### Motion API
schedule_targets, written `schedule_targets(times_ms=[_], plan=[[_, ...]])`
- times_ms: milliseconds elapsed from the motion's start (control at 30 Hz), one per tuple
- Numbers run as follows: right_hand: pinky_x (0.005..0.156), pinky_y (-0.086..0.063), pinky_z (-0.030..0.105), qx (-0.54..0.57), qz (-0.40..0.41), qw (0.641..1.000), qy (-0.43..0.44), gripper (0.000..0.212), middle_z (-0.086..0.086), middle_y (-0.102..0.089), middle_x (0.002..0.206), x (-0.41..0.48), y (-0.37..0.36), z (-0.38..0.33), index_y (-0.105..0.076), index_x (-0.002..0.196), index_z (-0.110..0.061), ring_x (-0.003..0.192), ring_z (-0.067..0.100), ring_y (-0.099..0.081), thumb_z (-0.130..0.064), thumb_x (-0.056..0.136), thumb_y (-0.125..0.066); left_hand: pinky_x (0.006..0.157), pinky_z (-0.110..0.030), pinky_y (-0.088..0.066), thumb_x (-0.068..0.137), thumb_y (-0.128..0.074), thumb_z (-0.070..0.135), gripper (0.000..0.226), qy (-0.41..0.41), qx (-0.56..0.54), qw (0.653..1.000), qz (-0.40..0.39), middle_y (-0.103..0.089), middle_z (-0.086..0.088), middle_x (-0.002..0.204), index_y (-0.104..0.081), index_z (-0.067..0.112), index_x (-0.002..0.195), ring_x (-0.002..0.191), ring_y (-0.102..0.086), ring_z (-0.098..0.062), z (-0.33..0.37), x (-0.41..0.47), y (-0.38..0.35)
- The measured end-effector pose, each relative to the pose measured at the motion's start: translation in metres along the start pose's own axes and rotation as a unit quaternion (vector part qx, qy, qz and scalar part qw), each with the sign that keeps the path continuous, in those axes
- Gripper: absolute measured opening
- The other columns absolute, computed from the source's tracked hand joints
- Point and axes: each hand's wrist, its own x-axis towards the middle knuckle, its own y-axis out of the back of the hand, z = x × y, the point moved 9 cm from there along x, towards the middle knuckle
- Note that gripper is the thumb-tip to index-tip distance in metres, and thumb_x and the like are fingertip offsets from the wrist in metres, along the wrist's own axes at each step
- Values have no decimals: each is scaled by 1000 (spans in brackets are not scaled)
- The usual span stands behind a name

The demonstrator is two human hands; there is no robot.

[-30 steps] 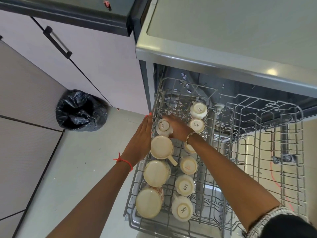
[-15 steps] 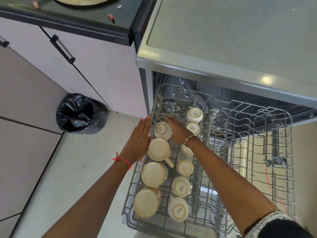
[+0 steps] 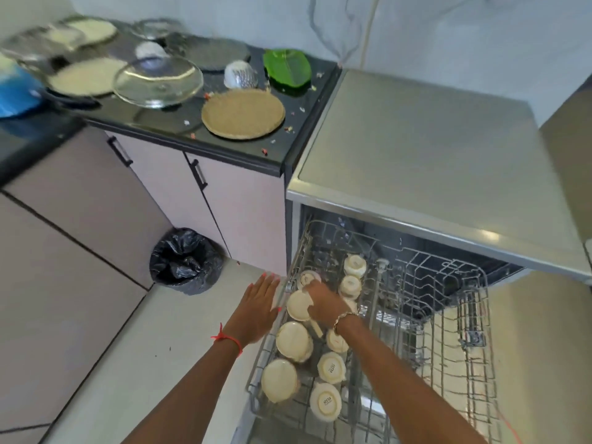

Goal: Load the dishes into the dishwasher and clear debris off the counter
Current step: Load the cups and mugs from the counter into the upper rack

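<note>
Here, the left hand [image 3: 261, 302] is spread flat, fingers straight and together, just outside the left rim of the pulled-out upper rack [image 3: 485, 315] of the dishwasher [image 3: 432, 171]. A red thread [image 3: 227, 338] circles its wrist. The right hand [image 3: 323, 302], with a bracelet [image 3: 344, 317] at the wrist, lies over the rack's left columns of upturned crockery. Its fingertips reach a small cup [image 3: 307, 278], and its palm covers part of a cream mug [image 3: 298, 304]. Motion blur hides whether the fingers grip either one.

Nearer the person than the right hand, two more large mugs [image 3: 294, 341] and three small cups [image 3: 331, 366] stand base-up in the rack. Beyond that hand stand two further small cups [image 3: 350, 286]. The part of the rack to the right of the right hand holds no dishes.

Well beyond the left hand, the dark desk [image 3: 160, 123] carries a round woven mat [image 3: 243, 113], a glass lid [image 3: 158, 81], an inverted patterned bowl [image 3: 240, 75], a green leaf-shaped dish [image 3: 286, 70] and several blurred plates [image 3: 86, 75]. Scattered crumbs [image 3: 301, 108] lie around the mat. To the left of the left hand, on the floor, stands a bin lined with a black bag [image 3: 185, 261].
</note>
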Motion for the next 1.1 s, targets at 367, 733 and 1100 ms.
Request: schedule_targets(times_ms=[367,733,1100], plan=[[103,-31,32,5,31,998,60,39,13,-46,134,-47,27,-87,-44,129,-2,125,28,-42,-24,98,-38,116,-30,7,102,-28,31,58,46,15,997,68,5,-6,158,0,10,149,145,8,-20,-11,-64,47],[109,-29,33,-30,60,996,60,45,10,-37,143,-5,34,-189,-34,138,-6,132,23,-35,-29,99,-35,106,-25,15,101,-29,32,59,62,35,990,118,4,-2,158,-3,13,150,145,9,-19,-126,-89,100],[104,-32,34,-16,81,996,22,41,12,-41,136,83,29,-326,-39,133,-3,126,27,-40,-27,99,-36,117,-33,2,99,-36,28,57,27,50,991,123,-6,-3,157,-12,10,148,146,1,-20,-291,-99,168]])
